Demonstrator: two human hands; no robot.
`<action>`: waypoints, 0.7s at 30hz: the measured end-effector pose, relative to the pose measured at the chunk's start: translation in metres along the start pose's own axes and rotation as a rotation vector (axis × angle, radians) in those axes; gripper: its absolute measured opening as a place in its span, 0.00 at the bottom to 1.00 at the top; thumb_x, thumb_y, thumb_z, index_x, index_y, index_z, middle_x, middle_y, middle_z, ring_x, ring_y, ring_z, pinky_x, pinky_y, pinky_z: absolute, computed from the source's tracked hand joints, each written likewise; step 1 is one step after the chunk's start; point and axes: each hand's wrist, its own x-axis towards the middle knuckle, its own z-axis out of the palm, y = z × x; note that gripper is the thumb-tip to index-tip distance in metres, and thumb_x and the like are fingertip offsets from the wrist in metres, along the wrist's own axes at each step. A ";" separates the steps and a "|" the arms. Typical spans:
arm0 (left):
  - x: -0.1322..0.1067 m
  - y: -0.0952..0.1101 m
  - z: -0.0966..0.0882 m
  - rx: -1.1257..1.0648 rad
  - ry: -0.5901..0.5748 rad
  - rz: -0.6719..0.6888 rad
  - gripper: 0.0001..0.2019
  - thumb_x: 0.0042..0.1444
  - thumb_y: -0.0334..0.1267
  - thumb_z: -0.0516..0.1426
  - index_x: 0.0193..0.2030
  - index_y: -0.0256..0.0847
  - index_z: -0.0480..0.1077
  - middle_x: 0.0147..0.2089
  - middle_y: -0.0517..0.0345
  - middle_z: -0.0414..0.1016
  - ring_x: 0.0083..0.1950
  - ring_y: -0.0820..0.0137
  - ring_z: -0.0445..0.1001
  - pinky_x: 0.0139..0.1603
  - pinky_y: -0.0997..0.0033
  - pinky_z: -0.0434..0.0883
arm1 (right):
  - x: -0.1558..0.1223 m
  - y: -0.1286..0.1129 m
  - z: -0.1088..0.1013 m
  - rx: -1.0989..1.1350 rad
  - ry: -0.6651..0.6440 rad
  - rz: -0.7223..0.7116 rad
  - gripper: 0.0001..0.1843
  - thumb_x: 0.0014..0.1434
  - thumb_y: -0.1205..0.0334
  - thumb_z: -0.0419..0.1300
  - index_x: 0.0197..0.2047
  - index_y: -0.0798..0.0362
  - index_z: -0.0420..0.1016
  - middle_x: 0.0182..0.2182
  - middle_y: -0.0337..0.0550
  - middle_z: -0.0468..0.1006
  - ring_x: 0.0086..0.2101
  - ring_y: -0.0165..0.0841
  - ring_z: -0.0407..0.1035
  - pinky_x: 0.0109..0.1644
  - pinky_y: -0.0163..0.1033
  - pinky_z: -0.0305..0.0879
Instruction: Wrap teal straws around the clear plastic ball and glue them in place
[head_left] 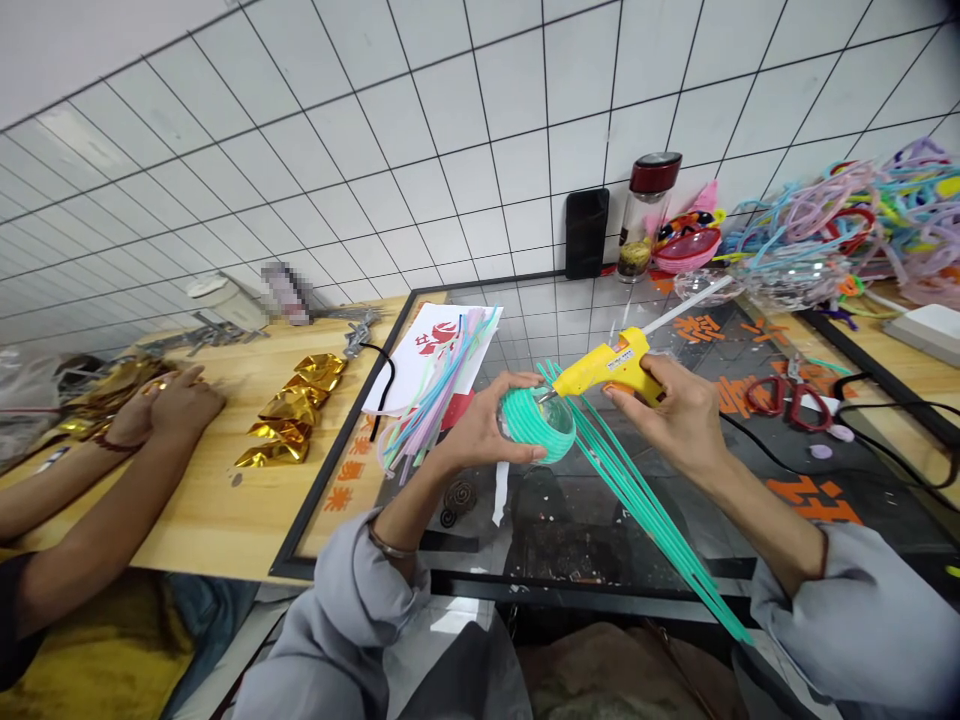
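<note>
My left hand (pixel 491 425) is closed around a round clear plastic bowl (pixel 538 430) wrapped in rows of green fuzzy pipe cleaner. In my right hand (pixel 679 415) is a yellow hot glue gun (pixel 611 365), a long white glue stick (pixel 686 305) poking out of its back. The gun's nozzle is at the upper rim of the bowl; whether it touches cannot be made out. Several loose green pipe cleaners (pixel 652 510) lie slanting across the dark tabletop between my arms, their upper ends behind the bowl and gun.
Red-handled scissors (pixel 791 400) and black cables lie at right. Along the wall stand a phone (pixel 586 233), a glass bottle (pixel 641 220) and a heap of colored pipe cleaners (pixel 847 225). Pastel pipe cleaners (pixel 435 390) rest on paper. At left are another person's hands (pixel 176 400) and gold foil (pixel 296 410).
</note>
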 end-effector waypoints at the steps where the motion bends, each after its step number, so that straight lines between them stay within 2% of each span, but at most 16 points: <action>1: 0.000 0.000 0.000 -0.001 -0.002 0.006 0.36 0.39 0.43 0.73 0.56 0.42 0.66 0.63 0.41 0.71 0.66 0.50 0.70 0.68 0.46 0.64 | 0.000 0.000 0.001 0.012 -0.003 0.004 0.18 0.59 0.44 0.59 0.28 0.48 0.62 0.24 0.41 0.71 0.24 0.34 0.63 0.30 0.40 0.58; 9: 0.000 -0.003 0.000 0.000 -0.013 0.022 0.37 0.38 0.43 0.73 0.56 0.44 0.66 0.63 0.42 0.71 0.67 0.48 0.69 0.68 0.44 0.63 | 0.001 -0.001 0.002 0.045 -0.051 0.051 0.22 0.57 0.44 0.61 0.24 0.48 0.58 0.20 0.36 0.65 0.22 0.30 0.57 0.28 0.38 0.53; 15: 0.000 -0.004 0.001 -0.011 -0.016 0.024 0.37 0.38 0.43 0.74 0.56 0.44 0.66 0.63 0.43 0.70 0.67 0.48 0.69 0.69 0.43 0.63 | 0.001 0.009 0.004 0.112 -0.143 0.117 0.17 0.53 0.49 0.64 0.25 0.50 0.65 0.21 0.35 0.67 0.23 0.29 0.59 0.28 0.37 0.55; 21: 0.000 -0.002 0.000 -0.022 -0.013 0.025 0.37 0.39 0.43 0.73 0.55 0.44 0.66 0.63 0.42 0.71 0.67 0.49 0.69 0.69 0.43 0.63 | 0.003 0.013 0.000 0.112 -0.215 0.149 0.16 0.52 0.47 0.64 0.26 0.52 0.71 0.22 0.37 0.71 0.24 0.30 0.61 0.28 0.37 0.56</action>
